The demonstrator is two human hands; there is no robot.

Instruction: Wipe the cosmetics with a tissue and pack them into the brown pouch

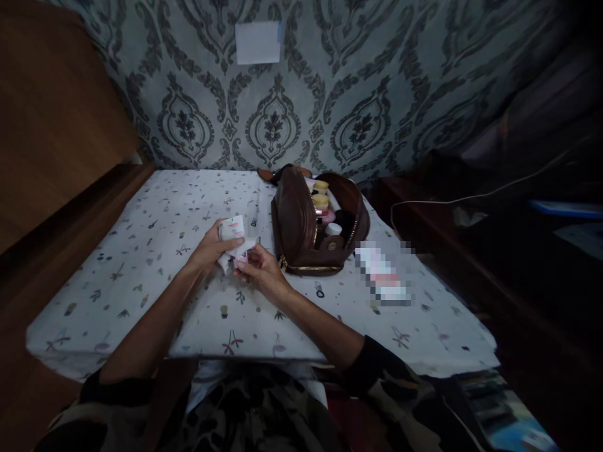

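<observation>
My left hand (210, 250) is closed around a small white packet (232, 226) with faint pink print, its thumb lying across the front. From the right, my right hand (266, 271) pinches a small pinkish-purple piece (242, 258) just below the packet. Whether that piece is joined to the packet, I cannot tell. White, partly see-through wrapping (249, 243) shows between the hands. Beyond my right hand stands a brown toiletry bag (294, 210), unzipped and gaping. Inside are yellow-lidded jars (321, 201), a white-capped container (333, 230) and other small items.
A patterned white cloth (136, 251) covers the table. Right of the bag lies a pixelated, blurred-out object (384, 273). A brown wooden panel (61, 107) rises at the left, and a patterned wall with a white plate (258, 43) stands behind. A pale cable (452, 201) runs at the right.
</observation>
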